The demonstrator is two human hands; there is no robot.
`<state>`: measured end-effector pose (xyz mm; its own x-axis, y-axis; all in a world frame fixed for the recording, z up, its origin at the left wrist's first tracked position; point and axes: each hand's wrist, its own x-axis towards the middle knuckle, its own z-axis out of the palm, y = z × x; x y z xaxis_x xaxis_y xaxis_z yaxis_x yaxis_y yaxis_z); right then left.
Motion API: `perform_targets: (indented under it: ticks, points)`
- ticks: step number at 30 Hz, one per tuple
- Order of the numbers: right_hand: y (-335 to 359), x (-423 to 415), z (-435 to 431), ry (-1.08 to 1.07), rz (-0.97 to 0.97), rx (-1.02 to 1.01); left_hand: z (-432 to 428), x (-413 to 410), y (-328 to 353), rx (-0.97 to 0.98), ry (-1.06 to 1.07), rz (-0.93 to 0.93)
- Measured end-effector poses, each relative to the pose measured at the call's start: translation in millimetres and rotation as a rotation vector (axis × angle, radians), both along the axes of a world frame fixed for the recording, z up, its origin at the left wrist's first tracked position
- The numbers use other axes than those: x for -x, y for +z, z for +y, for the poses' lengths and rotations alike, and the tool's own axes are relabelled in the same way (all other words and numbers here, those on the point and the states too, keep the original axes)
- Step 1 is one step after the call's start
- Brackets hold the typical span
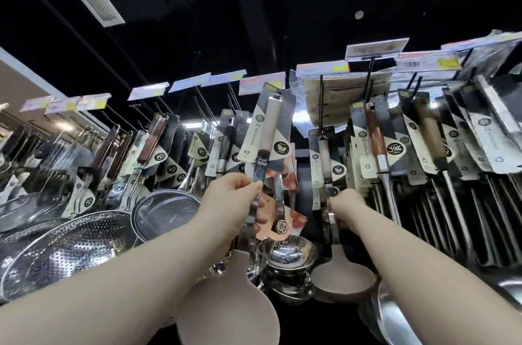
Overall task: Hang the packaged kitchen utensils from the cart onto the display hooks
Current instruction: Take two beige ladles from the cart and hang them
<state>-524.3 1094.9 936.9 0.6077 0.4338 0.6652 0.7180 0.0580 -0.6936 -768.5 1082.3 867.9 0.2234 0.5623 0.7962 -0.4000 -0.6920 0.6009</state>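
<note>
Centre frame: left hand (234, 192) grips beige ladle (268, 124), long axis upright, card top at price tag (261, 84) above; right hand (346, 209) grips hung ladle (324, 151) alongside.

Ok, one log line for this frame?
phase: hanging | left hand: grips beige spoon shaft | right hand: grips beige ladle shaft | hooked: cannot tell

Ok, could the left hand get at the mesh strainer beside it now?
Probably not: the left hand grips a packaged ladle, though nothing stands between it and the mesh strainer.
</note>
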Motion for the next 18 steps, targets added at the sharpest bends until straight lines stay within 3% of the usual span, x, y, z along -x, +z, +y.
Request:
perform_targets:
  ticks: [4,6,8,10,12,18]
  points:
    - [-9,20,-21,-0.127,-0.129,0.064,0,-8,-6,0.004,-0.001,-0.010]
    - [-16,35,-37,-0.144,-0.237,-0.019,-3,-13,-9,0.015,-0.022,-0.008]
    - [-24,55,-53,0.130,-0.182,-0.141,-5,-20,-10,0.015,-0.049,-0.002]
    - [-30,79,-73,0.442,-0.014,-0.138,-8,-26,-9,0.017,-0.096,-0.009]
    - [-34,96,-90,0.616,0.095,-0.100,-11,-34,-6,0.012,-0.152,-0.019]
    - [-41,107,-101,0.674,0.149,-0.212,-27,-54,2,-0.020,-0.195,-0.014]
